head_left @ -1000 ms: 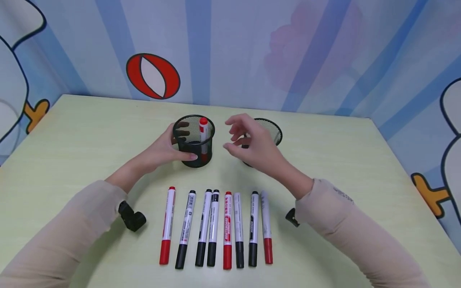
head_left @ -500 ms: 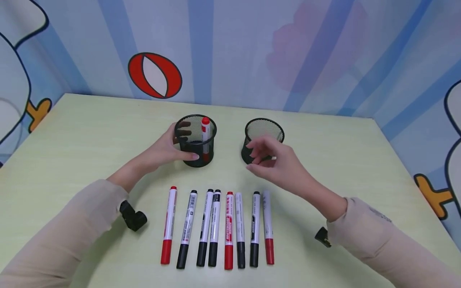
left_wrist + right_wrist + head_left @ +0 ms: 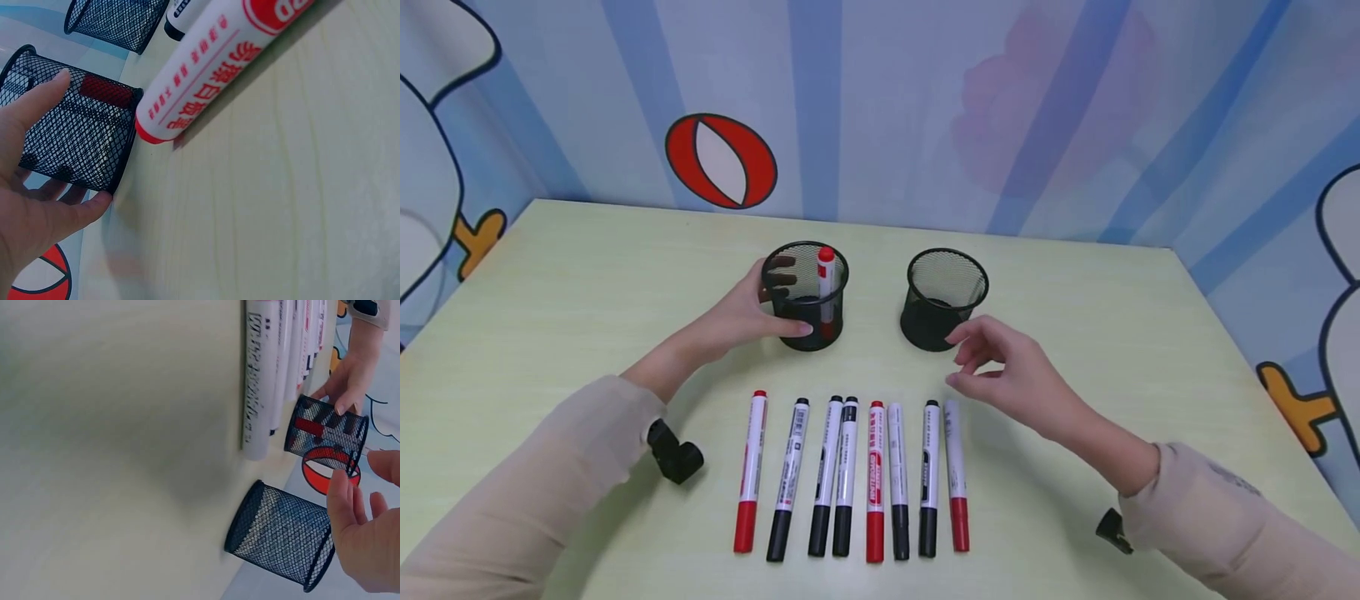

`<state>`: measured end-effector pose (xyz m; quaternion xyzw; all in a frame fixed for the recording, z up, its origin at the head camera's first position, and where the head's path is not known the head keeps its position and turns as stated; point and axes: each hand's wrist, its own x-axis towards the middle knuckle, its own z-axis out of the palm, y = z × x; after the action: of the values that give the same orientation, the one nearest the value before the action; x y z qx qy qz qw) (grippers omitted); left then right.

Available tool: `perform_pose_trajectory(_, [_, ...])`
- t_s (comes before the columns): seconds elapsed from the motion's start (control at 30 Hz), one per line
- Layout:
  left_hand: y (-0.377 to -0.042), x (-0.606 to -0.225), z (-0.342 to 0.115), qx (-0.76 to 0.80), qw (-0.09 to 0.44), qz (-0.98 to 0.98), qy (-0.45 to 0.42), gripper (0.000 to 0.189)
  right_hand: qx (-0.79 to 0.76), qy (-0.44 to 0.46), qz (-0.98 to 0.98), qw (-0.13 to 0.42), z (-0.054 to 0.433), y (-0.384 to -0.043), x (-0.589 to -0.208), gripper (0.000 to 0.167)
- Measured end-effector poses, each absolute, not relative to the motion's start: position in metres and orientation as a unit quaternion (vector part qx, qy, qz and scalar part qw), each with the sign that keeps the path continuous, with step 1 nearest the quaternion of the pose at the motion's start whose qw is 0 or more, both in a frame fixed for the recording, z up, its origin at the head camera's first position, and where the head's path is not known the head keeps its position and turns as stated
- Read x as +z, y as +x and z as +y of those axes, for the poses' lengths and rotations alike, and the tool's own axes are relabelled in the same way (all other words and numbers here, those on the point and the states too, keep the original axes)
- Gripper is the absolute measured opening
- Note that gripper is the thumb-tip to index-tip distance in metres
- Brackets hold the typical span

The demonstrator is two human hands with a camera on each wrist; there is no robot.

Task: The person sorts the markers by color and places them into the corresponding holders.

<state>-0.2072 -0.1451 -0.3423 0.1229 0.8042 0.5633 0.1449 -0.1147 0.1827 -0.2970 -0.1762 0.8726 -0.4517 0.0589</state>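
My left hand (image 3: 737,317) grips a black mesh pen holder (image 3: 811,310), thumb across the front and fingers round the far side. One red whiteboard marker (image 3: 826,273) stands upright inside it. In the left wrist view the thumb and fingers span the mesh wall (image 3: 75,137). My right hand (image 3: 1018,379) hovers with loosely bent fingers and nothing between them. It is just in front and to the right of a second mesh pen holder (image 3: 931,325), which has no pens in it, and near the top end of the rightmost red-capped marker (image 3: 955,458).
A row of markers lies side by side on the pale wooden table (image 3: 1075,317), caps toward the person. Three have red caps, such as the leftmost marker (image 3: 751,467); several have black caps, like this marker (image 3: 929,475). A patterned blue backdrop (image 3: 887,108) rises behind the table.
My right hand has moved right and toward the person, from beside the left pen holder past the right one, uncovering it. The left hand keeps its grip on the left holder.
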Motion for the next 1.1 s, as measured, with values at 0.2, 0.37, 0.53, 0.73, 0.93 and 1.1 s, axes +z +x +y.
perform_pose_trajectory(0.2, [-0.210,-0.343,-0.146,0.559,0.145,0.807,0.124,0.092,-0.456,-0.103,0.880,0.090,0.186,-0.111,-0.310,0.041])
perform_pose_trajectory(0.37, [-0.211,-0.343,-0.145,0.558,0.145,0.807,0.127,0.092,-0.474,-0.037,0.870,0.129,0.186,-0.107,-0.319,0.046])
perform_pose_trajectory(0.53, [-0.211,-0.344,-0.145,0.561,0.147,0.805,0.130,0.091,-0.502,0.018,0.849,0.165,0.183,-0.102,-0.323,0.050])
perform_pose_trajectory(0.73, [-0.210,-0.343,-0.145,0.557,0.147,0.808,0.126,0.092,-0.491,0.044,0.852,0.179,0.179,-0.096,-0.327,0.053])
perform_pose_trajectory(0.93, [-0.210,-0.342,-0.145,0.554,0.147,0.810,0.122,0.092,-0.474,0.050,0.861,0.178,0.174,-0.094,-0.330,0.055])
perform_pose_trajectory(1.1, [-0.210,-0.339,-0.146,0.553,0.146,0.811,0.124,0.092,-0.465,0.046,0.866,0.178,0.170,-0.095,-0.332,0.055])
